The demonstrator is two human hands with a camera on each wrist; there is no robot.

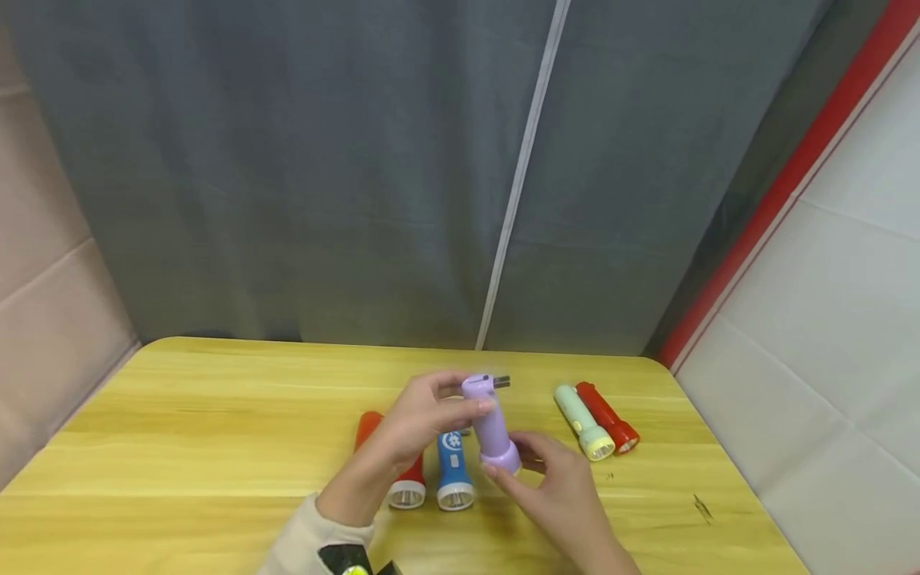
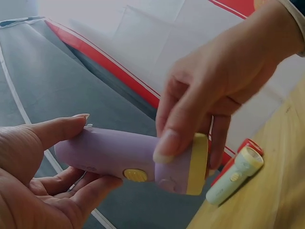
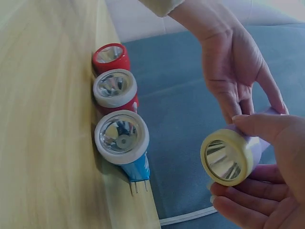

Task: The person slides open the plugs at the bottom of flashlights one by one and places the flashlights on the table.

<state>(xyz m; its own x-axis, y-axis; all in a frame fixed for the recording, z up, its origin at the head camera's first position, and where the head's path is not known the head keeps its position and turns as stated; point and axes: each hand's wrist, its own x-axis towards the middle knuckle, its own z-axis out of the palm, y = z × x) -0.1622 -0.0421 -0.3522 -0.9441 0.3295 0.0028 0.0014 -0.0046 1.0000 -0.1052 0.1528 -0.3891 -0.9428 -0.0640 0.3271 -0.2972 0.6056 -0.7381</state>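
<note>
Head view, from my left: a white-rimmed red torch (image 1: 411, 473) lies on the table (image 1: 201, 447) beside a blue torch (image 1: 452, 459); the right wrist view adds a plain red torch (image 3: 122, 63) there. Next, the left hand (image 1: 420, 411) curls round the tail of the lilac torch (image 1: 493, 427), lifted off the wood, prongs (image 1: 502, 382) out; the right hand (image 1: 557, 483) pinches its head. Rightmost, a green torch (image 1: 580, 415) and a far red torch (image 1: 606, 413) lie together. I'd call it midway: lilac picked up, not yet put down; whether the others are finished, I can't tell.
</note>
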